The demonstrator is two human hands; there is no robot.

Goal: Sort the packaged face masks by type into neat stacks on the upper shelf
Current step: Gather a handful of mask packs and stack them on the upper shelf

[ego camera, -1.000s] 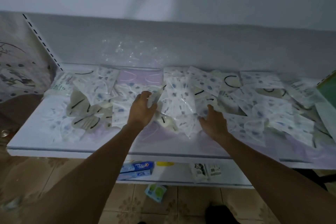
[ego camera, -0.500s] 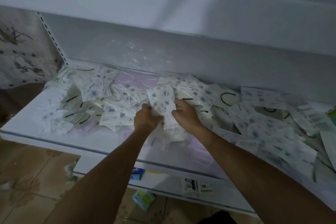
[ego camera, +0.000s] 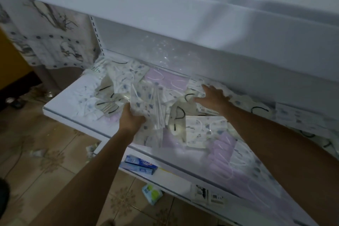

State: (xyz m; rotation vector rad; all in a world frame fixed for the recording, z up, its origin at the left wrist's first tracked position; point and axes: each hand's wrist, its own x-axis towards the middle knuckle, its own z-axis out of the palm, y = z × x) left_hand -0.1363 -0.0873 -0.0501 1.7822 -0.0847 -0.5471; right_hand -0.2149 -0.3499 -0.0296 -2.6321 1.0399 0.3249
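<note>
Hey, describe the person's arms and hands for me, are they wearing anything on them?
The left arm and right arm are bare to the frame edge, no sleeve in view. The left hand and right hand wear no gloves; no watch, bracelet or ring shows.

You are inspecting a shop: the white upper shelf (ego camera: 73, 95) on a slotted upright (ego camera: 96, 31) is carrying packaged face masks (ego camera: 205, 130), the lower shelf (ego camera: 174, 180) boxed toothpaste (ego camera: 141, 164) and edge labels (ego camera: 209, 193).
</note>
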